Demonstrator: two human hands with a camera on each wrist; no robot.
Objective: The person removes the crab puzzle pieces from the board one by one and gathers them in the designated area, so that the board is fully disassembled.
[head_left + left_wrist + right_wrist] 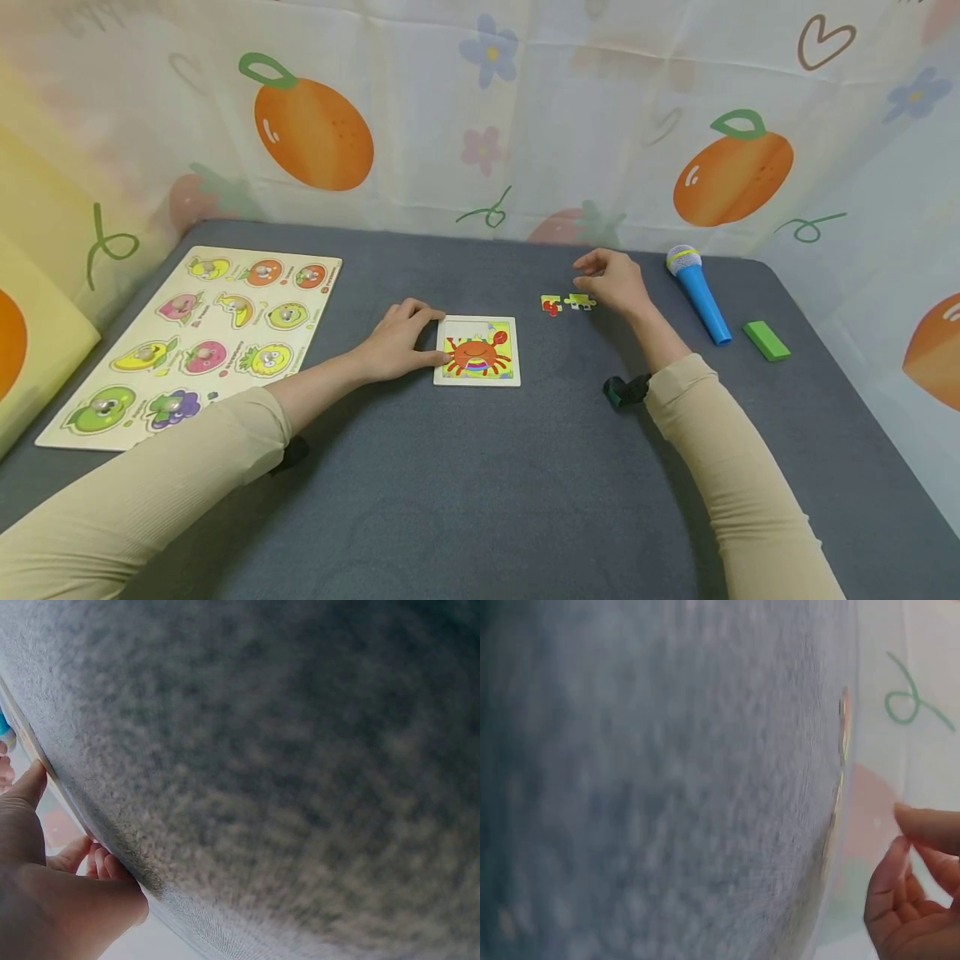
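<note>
A square jigsaw puzzle (480,357) with a red crab lies flat on the grey table in its pale frame. My left hand (401,342) holds its left side, thumb over the frame's edge and index finger by the far left corner. The left wrist view shows that hand (60,877) at the board's thin edge. Over the table to the right, my right hand (617,281) hovers with bent fingers and nothing visible between them. Just left of it lie a red and yellow puzzle piece (551,305) and a yellow-green puzzle piece (580,302). In the right wrist view, the right hand's (919,892) thumb and index tips are close together.
A large fruit knob board (251,358) lies at the left, partly behind my left sleeve. To the right are a blue toy microphone (701,296) and a green block (767,341). A printed curtain (420,108) hangs behind the table.
</note>
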